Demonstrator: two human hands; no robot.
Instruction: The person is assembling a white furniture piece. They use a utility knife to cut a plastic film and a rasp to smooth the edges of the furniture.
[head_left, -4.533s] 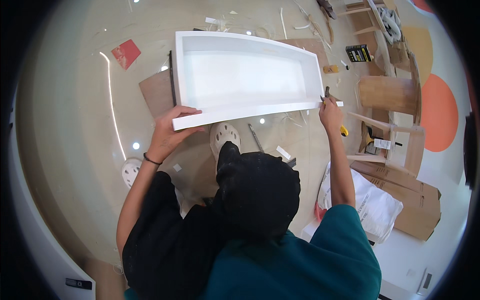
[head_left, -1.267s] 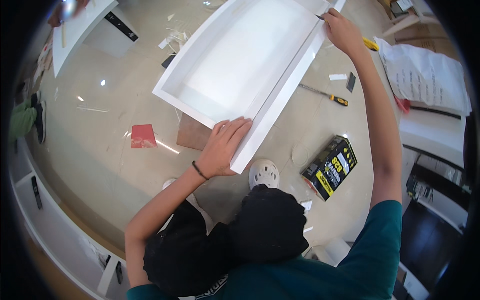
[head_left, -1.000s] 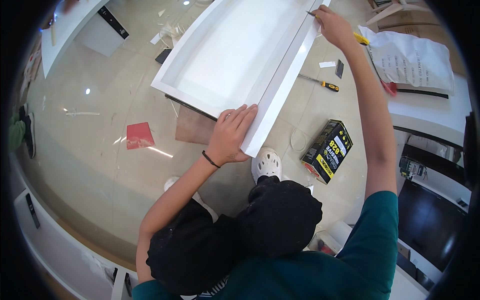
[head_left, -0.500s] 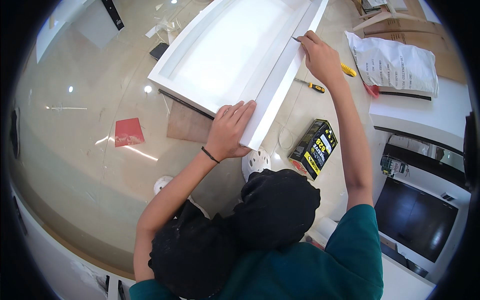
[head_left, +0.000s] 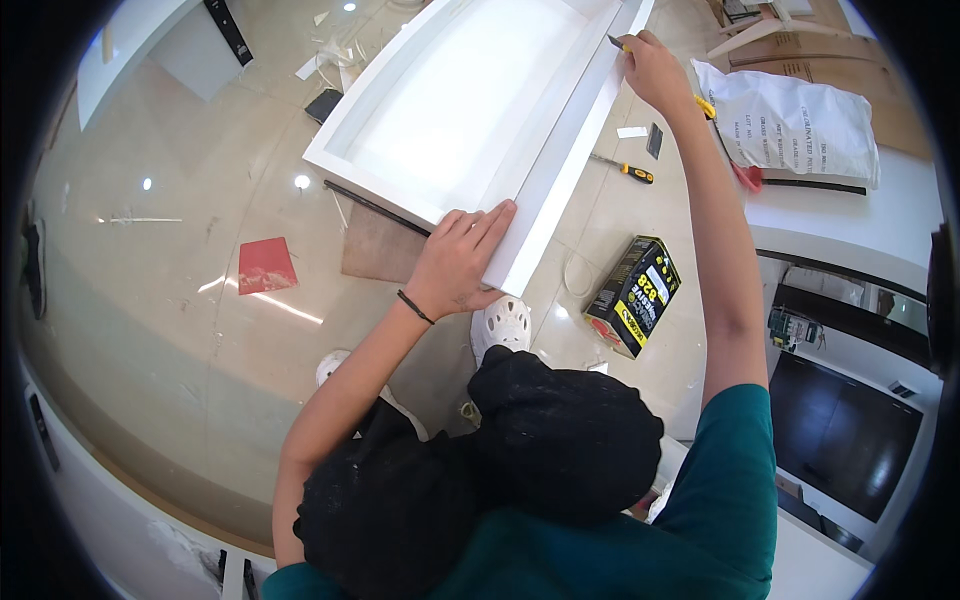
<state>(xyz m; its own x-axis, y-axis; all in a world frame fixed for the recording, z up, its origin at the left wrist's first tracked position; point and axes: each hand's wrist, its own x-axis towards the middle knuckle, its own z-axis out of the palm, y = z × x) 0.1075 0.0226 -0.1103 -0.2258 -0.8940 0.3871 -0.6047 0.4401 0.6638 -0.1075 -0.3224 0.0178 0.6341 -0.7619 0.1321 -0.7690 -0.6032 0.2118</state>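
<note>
A long white open box-shaped panel (head_left: 470,110) lies tilted over the glossy beige floor. My left hand (head_left: 458,262) lies flat on its near corner, fingers spread along the white edge strip. My right hand (head_left: 648,72) reaches far up the right edge strip and is closed on a small dark tool with a yellow part, its tip against the strip. My knees in black trousers and a white clog (head_left: 502,325) sit below the panel.
A black and yellow can (head_left: 632,295) stands on the floor to the right. Near it lie a yellow-handled screwdriver (head_left: 622,168), a white sack (head_left: 800,125), a red square piece (head_left: 265,265) and a brown board (head_left: 382,245). White furniture parts stand at upper left and right.
The view has swung round and the panel now runs up toward the upper right. My right hand has slid along the edge strip. My left hand stays on the near corner.
</note>
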